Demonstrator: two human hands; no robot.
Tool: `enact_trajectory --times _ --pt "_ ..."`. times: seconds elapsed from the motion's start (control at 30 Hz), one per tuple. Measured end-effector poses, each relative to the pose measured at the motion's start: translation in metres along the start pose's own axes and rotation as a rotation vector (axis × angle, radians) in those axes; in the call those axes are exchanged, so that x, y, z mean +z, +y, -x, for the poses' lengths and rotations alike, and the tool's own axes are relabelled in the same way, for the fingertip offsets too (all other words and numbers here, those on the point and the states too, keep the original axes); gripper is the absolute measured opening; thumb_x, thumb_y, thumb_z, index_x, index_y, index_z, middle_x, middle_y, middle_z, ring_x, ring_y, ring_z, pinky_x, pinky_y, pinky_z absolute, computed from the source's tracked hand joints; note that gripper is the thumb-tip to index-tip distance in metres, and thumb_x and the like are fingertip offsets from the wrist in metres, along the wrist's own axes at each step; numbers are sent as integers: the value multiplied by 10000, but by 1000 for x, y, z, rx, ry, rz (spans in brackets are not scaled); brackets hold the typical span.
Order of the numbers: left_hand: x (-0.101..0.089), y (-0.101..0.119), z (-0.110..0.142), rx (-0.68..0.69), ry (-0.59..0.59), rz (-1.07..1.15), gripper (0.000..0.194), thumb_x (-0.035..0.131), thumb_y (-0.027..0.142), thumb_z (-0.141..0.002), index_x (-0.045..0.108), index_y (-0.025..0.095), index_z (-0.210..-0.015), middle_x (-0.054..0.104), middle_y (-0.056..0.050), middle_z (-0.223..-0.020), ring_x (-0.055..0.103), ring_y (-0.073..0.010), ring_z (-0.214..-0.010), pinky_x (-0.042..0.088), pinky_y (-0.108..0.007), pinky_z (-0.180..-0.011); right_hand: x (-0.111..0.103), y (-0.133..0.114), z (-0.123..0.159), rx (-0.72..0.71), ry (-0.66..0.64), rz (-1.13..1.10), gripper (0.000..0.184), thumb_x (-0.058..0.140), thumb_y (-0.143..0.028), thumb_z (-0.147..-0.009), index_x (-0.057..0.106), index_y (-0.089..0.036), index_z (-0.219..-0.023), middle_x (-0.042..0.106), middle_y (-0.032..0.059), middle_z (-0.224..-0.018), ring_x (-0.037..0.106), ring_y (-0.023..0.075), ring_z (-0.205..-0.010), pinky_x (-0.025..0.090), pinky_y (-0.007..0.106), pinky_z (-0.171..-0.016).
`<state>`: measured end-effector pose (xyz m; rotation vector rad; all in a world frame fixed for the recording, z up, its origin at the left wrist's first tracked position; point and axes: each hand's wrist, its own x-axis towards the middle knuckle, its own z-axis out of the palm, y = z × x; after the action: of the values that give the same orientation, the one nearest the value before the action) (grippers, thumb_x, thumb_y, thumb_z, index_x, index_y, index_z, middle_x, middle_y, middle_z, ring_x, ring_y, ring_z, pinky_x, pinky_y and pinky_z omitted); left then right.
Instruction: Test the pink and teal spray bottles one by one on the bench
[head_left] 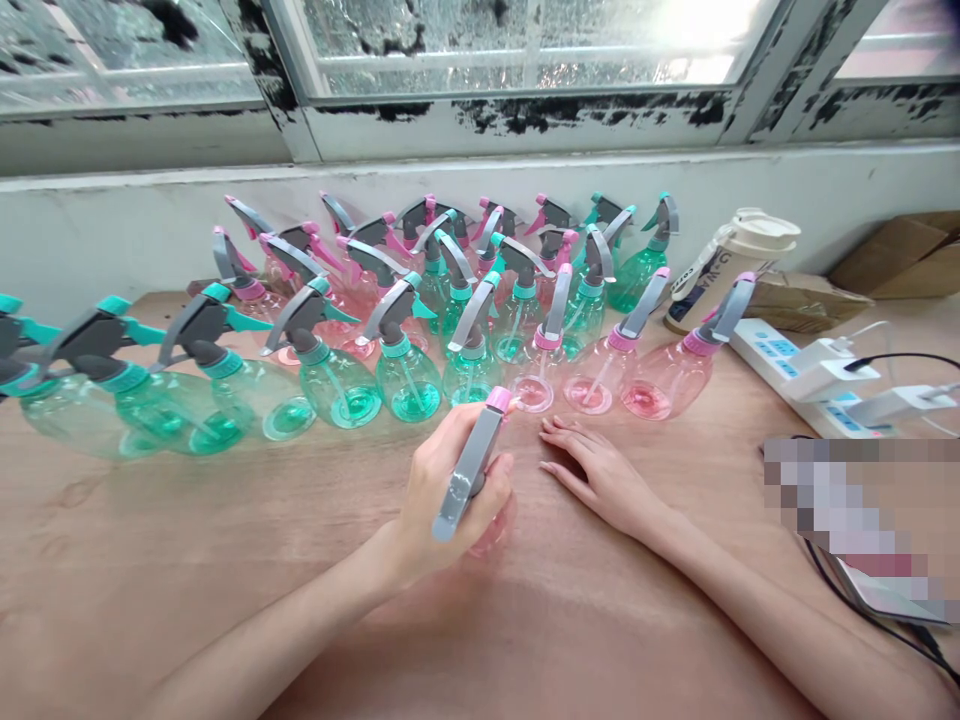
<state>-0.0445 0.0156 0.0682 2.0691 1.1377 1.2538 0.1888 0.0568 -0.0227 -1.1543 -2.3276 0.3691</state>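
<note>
My left hand (442,480) is wrapped round a pink spray bottle (474,465) at its grey and pink trigger head; part of the clear pink body shows under the hand. My right hand (589,465) rests palm down on the wooden table (637,620), fingers stretched out and holding nothing. Just beyond its fingertips stands the front row, including a pink bottle (589,385) and another pink bottle (667,380) to its right. Green bottles, such as this green spray bottle (409,385), fill the row to the left.
Behind the front row, several more pink and green bottles crowd towards the wall (112,225) under the window. A white lidded tumbler (727,265) leans at the right, near cardboard (900,255). A power strip (776,355) with plugs and black cables lies by a blurred-out patch.
</note>
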Motion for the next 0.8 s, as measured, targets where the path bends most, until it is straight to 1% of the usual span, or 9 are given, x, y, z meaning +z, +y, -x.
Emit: enact_trajectory --times 0.1,0.27,0.43,0.5,0.6,0.67,0.73,0.77,0.8 --pt "0 0 0 -8 1 3 308 510 249 -919 525 197 -1221 636 -100 -1026 636 -228 -970 547 -372 -850 0 0 0 4 -8 5 385 517 -360 -970 563 -215 -1323 610 121 -1375 511 292 -1333 416 540 -1115" --pt "-1 1 -1 -4 3 -6 289 507 252 -918 540 192 -1199 650 -99 -1030 641 -224 -949 537 -377 -856 0 0 0 4 2 -4 383 522 -364 -966 569 -232 -1323 620 116 -1363 514 294 -1329 421 546 -1108" --pt "-1 3 -2 -8 0 -1 301 516 232 -910 538 197 -1208 647 -106 -1110 655 -207 -900 548 -351 -800 0 1 0 1 0 -10 385 518 -364 -967 566 -234 -1326 614 114 -1370 514 294 -1329 416 551 -1111" --pt "-2 4 -4 -7 -2 -8 303 519 224 -904 539 199 -1205 650 -95 -1065 657 -203 -874 547 -340 -771 0 0 0 1 -6 -10 379 513 -362 -970 564 -232 -1323 613 112 -1373 508 292 -1334 410 550 -1117" --pt "-3 7 -7 23 1 -41 239 518 213 -895 565 187 -1128 647 -68 -945 649 -190 -811 531 -337 -759 0 0 0 3 -17 -5 376 505 -361 -976 560 -213 -1318 612 117 -1372 499 289 -1343 404 543 -1126" --pt "-4 10 -9 30 5 -63 151 529 208 -888 577 186 -1029 635 -41 -861 626 -166 -736 514 -322 -733 0 -1 0 3 -16 -4 379 506 -364 -975 560 -207 -1316 615 119 -1369 498 289 -1343 403 544 -1126" --pt "-5 13 -10 7 4 -67 41 537 209 -885 563 191 -911 597 -7 -760 583 -140 -652 493 -292 -674 0 -1 0 2 -10 -9 378 511 -366 -972 564 -216 -1315 621 115 -1362 501 289 -1341 404 546 -1125" --pt "-6 14 -11 -6 0 -62 34 537 212 -887 546 195 -859 569 7 -719 557 -130 -618 479 -278 -639 0 0 0 2 -8 -12 376 512 -366 -971 565 -221 -1314 623 112 -1360 502 289 -1340 403 546 -1125" --pt "-6 15 -11 -12 -5 -55 72 534 216 -889 528 197 -820 543 16 -692 536 -122 -594 466 -267 -613 0 0 0 2 -8 -13 374 511 -367 -972 566 -224 -1313 624 110 -1359 502 288 -1340 402 546 -1126"
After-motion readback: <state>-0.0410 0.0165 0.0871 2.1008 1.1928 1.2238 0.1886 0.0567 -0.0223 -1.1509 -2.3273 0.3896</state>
